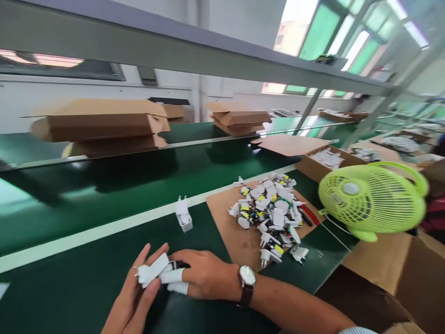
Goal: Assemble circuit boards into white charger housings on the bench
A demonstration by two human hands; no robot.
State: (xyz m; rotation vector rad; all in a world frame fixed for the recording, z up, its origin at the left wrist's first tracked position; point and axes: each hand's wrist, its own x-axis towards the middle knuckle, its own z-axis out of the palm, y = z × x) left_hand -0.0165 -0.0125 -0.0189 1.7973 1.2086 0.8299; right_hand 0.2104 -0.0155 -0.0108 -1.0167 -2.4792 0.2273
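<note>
Your L hand [130, 294] has the white adapter [153, 271] pinched betw. thumb and fingers, nearly closed on it, pins pointing L, just above the green bench [86, 283]. Your R hand [206, 274] is right up against the adapter's other end, w/ white finger covers [173, 277] on at least two fingers. Smth dark [181, 264] shows by those fingers, too blurred to ID; can't tell how far that hand is closed or if it has hold of anything. You've a watch [247, 275] on the R wrist.

Just beyond your hands, a white casing [184, 217] lies on the bench near the pale strip [86, 235]. To the R, a cardboard sheet [222, 211] bears a big heap of plug parts [273, 204], white shells mixed w/ circuit bits & yellow pcs. Red-handled pliers [311, 215] lie at the heap's R edge, near the green fan [365, 199]. Behind that, an open box [309, 167] holds more white parts. Brown cartons [100, 127] sit stacked at the back, under the shelf [174, 41].
</note>
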